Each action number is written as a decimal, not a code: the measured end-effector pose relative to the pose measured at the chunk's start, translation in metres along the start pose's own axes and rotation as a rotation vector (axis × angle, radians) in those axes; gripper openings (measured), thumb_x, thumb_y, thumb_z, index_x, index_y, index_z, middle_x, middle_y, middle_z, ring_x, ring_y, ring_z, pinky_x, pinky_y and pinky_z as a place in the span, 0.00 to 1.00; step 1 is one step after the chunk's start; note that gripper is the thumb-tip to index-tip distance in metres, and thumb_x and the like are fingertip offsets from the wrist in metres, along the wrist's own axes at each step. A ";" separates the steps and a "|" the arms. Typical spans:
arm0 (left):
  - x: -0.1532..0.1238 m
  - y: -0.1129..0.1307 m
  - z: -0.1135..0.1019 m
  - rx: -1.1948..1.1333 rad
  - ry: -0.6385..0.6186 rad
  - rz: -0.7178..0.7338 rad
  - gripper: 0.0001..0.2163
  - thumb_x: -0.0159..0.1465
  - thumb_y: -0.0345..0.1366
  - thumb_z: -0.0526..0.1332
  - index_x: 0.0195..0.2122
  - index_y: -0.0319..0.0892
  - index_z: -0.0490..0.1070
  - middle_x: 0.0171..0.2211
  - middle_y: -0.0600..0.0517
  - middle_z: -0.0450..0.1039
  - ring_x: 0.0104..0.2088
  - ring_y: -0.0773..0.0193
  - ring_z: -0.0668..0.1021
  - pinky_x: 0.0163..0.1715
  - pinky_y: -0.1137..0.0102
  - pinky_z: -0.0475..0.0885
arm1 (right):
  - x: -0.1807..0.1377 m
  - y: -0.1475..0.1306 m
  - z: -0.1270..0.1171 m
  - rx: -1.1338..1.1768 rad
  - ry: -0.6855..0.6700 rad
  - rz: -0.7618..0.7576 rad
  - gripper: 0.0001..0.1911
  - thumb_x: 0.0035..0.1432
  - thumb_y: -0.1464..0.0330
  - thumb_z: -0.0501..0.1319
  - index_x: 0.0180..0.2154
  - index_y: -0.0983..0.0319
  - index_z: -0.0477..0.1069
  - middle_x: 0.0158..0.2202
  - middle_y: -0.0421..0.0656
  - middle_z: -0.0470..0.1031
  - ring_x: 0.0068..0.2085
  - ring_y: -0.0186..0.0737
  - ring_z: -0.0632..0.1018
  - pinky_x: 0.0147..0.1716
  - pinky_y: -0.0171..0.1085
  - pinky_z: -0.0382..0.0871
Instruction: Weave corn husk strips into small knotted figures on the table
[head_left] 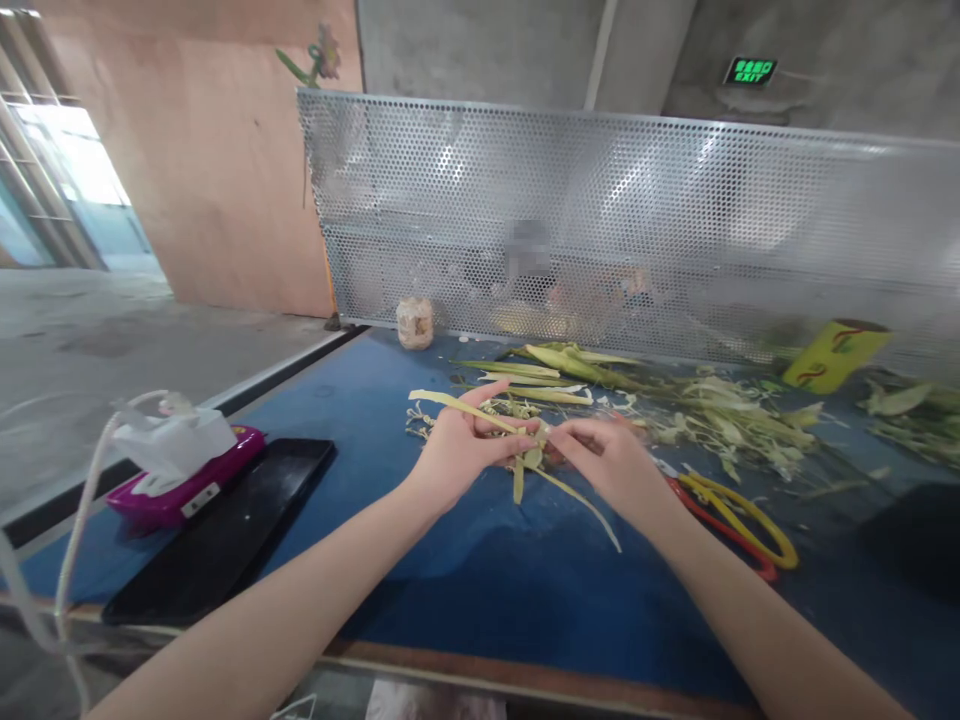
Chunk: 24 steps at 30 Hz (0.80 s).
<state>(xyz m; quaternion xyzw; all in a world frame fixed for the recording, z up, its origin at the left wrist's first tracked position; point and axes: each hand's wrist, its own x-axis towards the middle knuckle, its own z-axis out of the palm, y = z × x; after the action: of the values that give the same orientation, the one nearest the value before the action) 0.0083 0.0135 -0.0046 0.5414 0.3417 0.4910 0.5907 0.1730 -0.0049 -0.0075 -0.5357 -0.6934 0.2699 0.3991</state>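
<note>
Over the middle of the blue table, my left hand (456,447) is closed on a small bundle of pale green leaf strips (532,458). One yellowish strip runs across its fingers to the left, and a narrow one trails down to the right. My right hand (616,462) meets the bundle from the right with thumb and fingers pinched at its edge. The fingertips partly hide what lies between them. Scissors (739,515) with yellow and red handles lie beside my right forearm. Behind my hands are leaf scraps and longer green leaves (581,365).
A purple power strip (180,490) with white plugs and a black tablet-like slab (225,530) lie at the left. A jar (415,323) stands by the perforated metal screen (450,200). Shredded leaves (739,415) and a yellow-green roll (836,355) lie at the right.
</note>
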 end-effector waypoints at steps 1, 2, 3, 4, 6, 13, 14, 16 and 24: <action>0.000 0.000 0.000 0.014 -0.009 -0.006 0.35 0.46 0.27 0.67 0.56 0.39 0.56 0.33 0.44 0.78 0.31 0.60 0.79 0.29 0.69 0.75 | 0.001 0.002 0.001 0.036 0.007 0.000 0.15 0.51 0.57 0.56 0.26 0.62 0.70 0.25 0.43 0.73 0.29 0.38 0.73 0.31 0.36 0.65; -0.001 0.000 0.001 0.023 -0.016 -0.012 0.35 0.47 0.28 0.67 0.56 0.39 0.55 0.34 0.44 0.78 0.31 0.61 0.79 0.29 0.69 0.75 | 0.003 0.004 0.002 0.075 0.011 0.000 0.14 0.50 0.57 0.57 0.25 0.62 0.69 0.25 0.42 0.72 0.28 0.37 0.72 0.30 0.36 0.65; -0.001 0.000 0.001 0.029 -0.020 -0.019 0.36 0.47 0.28 0.67 0.57 0.39 0.54 0.35 0.44 0.78 0.31 0.61 0.79 0.29 0.70 0.75 | 0.003 0.005 0.003 0.120 0.010 0.007 0.14 0.48 0.58 0.58 0.25 0.62 0.69 0.25 0.42 0.72 0.28 0.37 0.72 0.30 0.36 0.65; -0.001 0.000 0.001 0.035 -0.023 -0.023 0.37 0.47 0.28 0.67 0.58 0.40 0.53 0.35 0.44 0.78 0.31 0.61 0.79 0.28 0.70 0.75 | 0.004 0.006 0.005 0.171 0.006 0.020 0.13 0.48 0.58 0.59 0.26 0.63 0.69 0.25 0.41 0.71 0.27 0.35 0.71 0.29 0.35 0.64; -0.002 0.000 0.002 0.035 -0.022 -0.026 0.40 0.47 0.28 0.67 0.59 0.40 0.48 0.36 0.44 0.77 0.30 0.62 0.79 0.28 0.70 0.75 | 0.003 0.006 0.008 0.271 0.008 0.049 0.13 0.47 0.59 0.60 0.26 0.63 0.68 0.23 0.39 0.70 0.25 0.33 0.70 0.27 0.34 0.63; -0.003 -0.003 0.003 0.014 -0.113 -0.092 0.43 0.48 0.26 0.66 0.61 0.36 0.40 0.25 0.49 0.78 0.26 0.62 0.79 0.28 0.68 0.75 | 0.003 0.003 0.008 0.376 0.124 -0.041 0.10 0.46 0.63 0.62 0.23 0.62 0.64 0.21 0.36 0.66 0.24 0.31 0.67 0.25 0.32 0.60; -0.004 -0.003 0.003 0.007 -0.136 -0.102 0.42 0.49 0.26 0.66 0.60 0.36 0.41 0.25 0.49 0.78 0.26 0.62 0.79 0.28 0.68 0.75 | 0.003 0.004 0.007 0.389 0.137 -0.028 0.11 0.46 0.62 0.62 0.23 0.62 0.64 0.20 0.36 0.65 0.23 0.30 0.66 0.24 0.32 0.58; -0.005 -0.003 0.003 -0.003 -0.153 -0.107 0.41 0.49 0.26 0.66 0.60 0.37 0.42 0.24 0.50 0.78 0.25 0.62 0.79 0.29 0.68 0.75 | 0.005 0.004 0.005 0.411 0.171 0.002 0.12 0.45 0.62 0.63 0.22 0.62 0.63 0.18 0.34 0.62 0.20 0.29 0.63 0.22 0.32 0.55; -0.005 0.002 0.003 -0.026 -0.108 -0.079 0.37 0.48 0.25 0.66 0.58 0.36 0.48 0.26 0.51 0.78 0.25 0.63 0.79 0.30 0.68 0.75 | 0.006 0.003 0.002 0.506 0.070 0.088 0.16 0.45 0.56 0.61 0.23 0.62 0.63 0.17 0.34 0.62 0.19 0.27 0.60 0.19 0.32 0.52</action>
<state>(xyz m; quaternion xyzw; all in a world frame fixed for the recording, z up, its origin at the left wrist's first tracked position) 0.0093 0.0081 -0.0031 0.5457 0.3239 0.4417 0.6342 0.1717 0.0019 -0.0093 -0.4574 -0.5658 0.4333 0.5319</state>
